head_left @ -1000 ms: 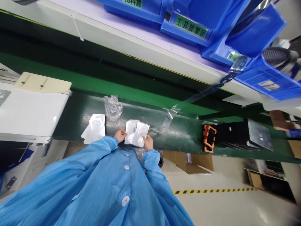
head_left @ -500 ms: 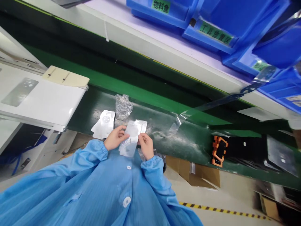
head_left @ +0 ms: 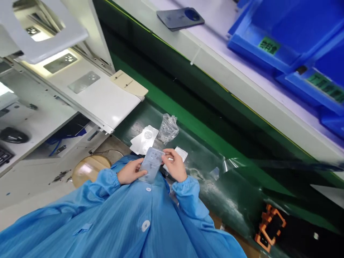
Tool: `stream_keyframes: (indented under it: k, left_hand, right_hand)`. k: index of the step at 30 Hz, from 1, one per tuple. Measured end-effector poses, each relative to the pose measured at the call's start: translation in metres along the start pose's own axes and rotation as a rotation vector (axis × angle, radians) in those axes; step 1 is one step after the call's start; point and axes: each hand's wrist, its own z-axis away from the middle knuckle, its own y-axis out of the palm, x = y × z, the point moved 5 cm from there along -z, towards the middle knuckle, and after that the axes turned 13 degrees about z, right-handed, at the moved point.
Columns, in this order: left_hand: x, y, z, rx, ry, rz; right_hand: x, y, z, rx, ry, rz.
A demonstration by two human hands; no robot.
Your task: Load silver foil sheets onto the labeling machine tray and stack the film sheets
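Observation:
My left hand [head_left: 131, 172] grips the lower left side of a bluish, see-through phone back film [head_left: 152, 165], thumb on top. Round camera marks show near the film's upper end. At the upper right corner, my right hand [head_left: 176, 165] pinches the edge between thumb and fingers. Just beyond the film, several white phone-shaped sheets [head_left: 146, 138] lie fanned on the bench. Another stack of pale sheets [head_left: 181, 153] is partly hidden behind my right hand.
Crumpled clear plastic [head_left: 168, 128] lies on the green bench [head_left: 199, 168]. A white machine ledge [head_left: 99, 100] carrying a cream plate [head_left: 129, 83] juts in at left. Blue bins [head_left: 263, 39] and dark phone backs [head_left: 180, 18] sit on the upper shelf. Orange frames [head_left: 270, 227] are at lower right.
The view has swung left, showing more of the machine. The held film is tilted differently and looks bluer. My right hand has moved from its lower right edge to its upper right corner.

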Motion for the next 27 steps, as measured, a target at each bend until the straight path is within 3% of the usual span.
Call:
stream_keyframes:
  k: [3,7,11,14,18,23,27]
  left_hand:
    - [-0.005,-0.016,0.001,-0.056,0.067,-0.018]
    - [-0.026,-0.046,0.004,-0.243,0.229,-0.095]
    - [-0.040,-0.061,0.009,-0.156,0.193,0.266]
    - [-0.043,-0.067,0.014,-0.149,0.136,0.352]
    - [-0.036,-0.069,0.019,-0.157,0.193,0.240]
    - [-0.009,-0.064,0.022,-0.089,0.136,0.144]
    - [-0.007,-0.064,0.022,-0.099,0.092,0.090]
  right_hand:
    - [0.025,-0.004,-0.031,0.019,-0.081,0.163]
    - [0.055,0.001,-0.051,0.039,-0.196,0.339]
    - [0.078,0.013,-0.061,0.074,-0.219,0.315]
    - [0.087,0.020,-0.066,0.129,-0.212,0.247]
    - [0.086,0.023,-0.064,0.185,-0.165,0.204]
    - [0.077,0.022,-0.051,0.127,-0.156,0.365]
    - [0.079,0.017,-0.046,0.087,-0.134,0.367]
